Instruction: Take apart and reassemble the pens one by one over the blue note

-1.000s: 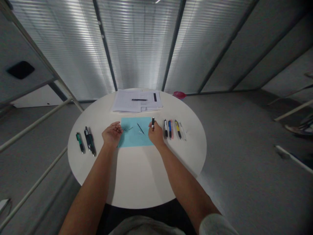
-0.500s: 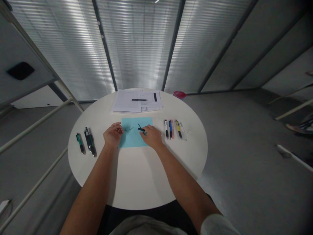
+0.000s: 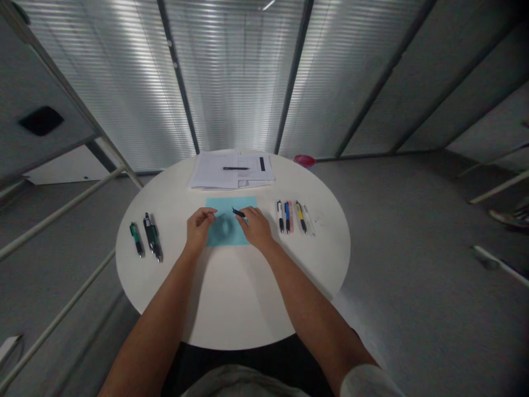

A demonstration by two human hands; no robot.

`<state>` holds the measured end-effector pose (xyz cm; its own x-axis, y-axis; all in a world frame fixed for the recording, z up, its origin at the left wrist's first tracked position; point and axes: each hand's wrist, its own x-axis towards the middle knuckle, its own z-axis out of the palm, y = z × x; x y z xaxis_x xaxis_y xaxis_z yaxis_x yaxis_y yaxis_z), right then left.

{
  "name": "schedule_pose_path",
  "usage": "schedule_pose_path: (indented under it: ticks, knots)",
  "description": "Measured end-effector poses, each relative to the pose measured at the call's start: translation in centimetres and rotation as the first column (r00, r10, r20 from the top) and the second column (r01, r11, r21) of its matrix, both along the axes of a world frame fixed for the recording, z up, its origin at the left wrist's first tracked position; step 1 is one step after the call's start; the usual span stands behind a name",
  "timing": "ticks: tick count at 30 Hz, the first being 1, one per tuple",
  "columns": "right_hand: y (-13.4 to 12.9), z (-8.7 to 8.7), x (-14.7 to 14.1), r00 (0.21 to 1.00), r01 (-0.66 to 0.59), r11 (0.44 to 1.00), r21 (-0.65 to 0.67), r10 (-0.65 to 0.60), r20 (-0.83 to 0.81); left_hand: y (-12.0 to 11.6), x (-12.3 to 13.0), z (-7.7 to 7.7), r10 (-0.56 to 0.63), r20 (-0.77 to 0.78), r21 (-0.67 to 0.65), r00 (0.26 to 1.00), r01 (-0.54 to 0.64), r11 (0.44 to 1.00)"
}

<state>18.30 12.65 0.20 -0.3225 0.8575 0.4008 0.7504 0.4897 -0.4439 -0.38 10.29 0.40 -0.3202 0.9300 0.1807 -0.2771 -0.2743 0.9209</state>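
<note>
A light-blue sheet (image 3: 231, 238) lies on the white table in front of me, with both hands over it. My right hand (image 3: 257, 227), at the sheet's right side, grips a short black pen part (image 3: 238, 213) between thumb and fingers. Its narrow end points up and left. My left hand (image 3: 198, 229) is at the left edge of the sheet, thumb and fingertips brought together. Just beyond those fingertips shows a thin dark sliver (image 3: 220, 215); whether it is pinched or lies on the sheet, I cannot tell. The two hands are apart.
Several pens, including a blue pen (image 3: 287, 218) and a yellow pen (image 3: 301, 217), lie to the right. On the left are a green pen (image 3: 136, 240) and black-and-green pens (image 3: 152, 238). Papers (image 3: 212, 173) with a dark pen (image 3: 235, 168) sit at the back of the round table (image 3: 231, 309).
My left hand has moved right and slightly up, its fingers closing to a pinch. The black part in my right hand has turned and risen slightly, pointing more to the upper left.
</note>
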Motion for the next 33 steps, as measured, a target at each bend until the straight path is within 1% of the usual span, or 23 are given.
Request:
schedule_pose_path:
  ticks: [3,5,7,9,12,15,20,24,27,30,33]
  knots:
    - [-0.2,-0.2,-0.2,0.997,-0.055,0.998,-0.024,0.053,-0.060,-0.5,0.8,0.1,-0.018,-0.153,-0.049,0.988,0.011,0.999]
    - [-0.2,-0.4,-0.4,0.991,-0.107,0.994,-0.021,0.105,-0.086,-0.6,1.1,0.1,-0.024,-0.259,-0.045,0.966,0.013,0.999]
    - [-0.2,-0.7,-0.5,0.982,-0.151,0.989,-0.010,0.149,-0.114,-0.6,1.2,-0.1,-0.024,-0.363,-0.015,0.932,0.020,1.000]
    - [-0.2,-0.8,-0.6,0.976,-0.169,0.986,-0.010,0.166,-0.141,-0.4,1.0,-0.4,-0.034,-0.462,0.008,0.886,0.042,0.999]
    - [-0.2,-0.8,-0.7,0.968,-0.184,0.983,-0.026,0.177,-0.178,-0.1,0.8,-0.9,-0.055,-0.545,0.007,0.837,0.070,0.998]
    - [-0.5,-0.3,-0.7,0.962,-0.200,0.979,-0.048,0.187,-0.199,0.0,0.8,-0.9,-0.060,-0.520,-0.002,0.852,0.069,0.998]
    - [-1.0,0.7,-0.4,0.970,-0.171,0.984,-0.055,0.158,-0.183,-0.1,1.2,-0.2,-0.020,-0.330,-0.019,0.944,0.015,1.000]
    - [-0.6,0.5,-0.2,0.981,-0.140,0.986,-0.086,0.126,-0.151,-0.1,1.2,0.1,-0.011,-0.242,-0.056,0.970,-0.003,0.998]
    - [-0.3,0.0,-0.3,0.968,-0.183,0.978,-0.097,0.162,-0.192,0.0,1.0,-0.1,-0.022,-0.230,-0.075,0.973,0.005,0.997]
    - [0.0,-0.4,-0.3,0.948,-0.254,0.962,-0.103,0.226,-0.225,0.1,1.0,-0.2,-0.043,-0.268,-0.102,0.962,0.016,0.995]
    - [0.1,-0.7,-0.2,0.941,-0.282,0.953,-0.110,0.253,-0.225,0.1,1.1,-0.3,-0.071,-0.308,-0.115,0.949,0.037,0.993]
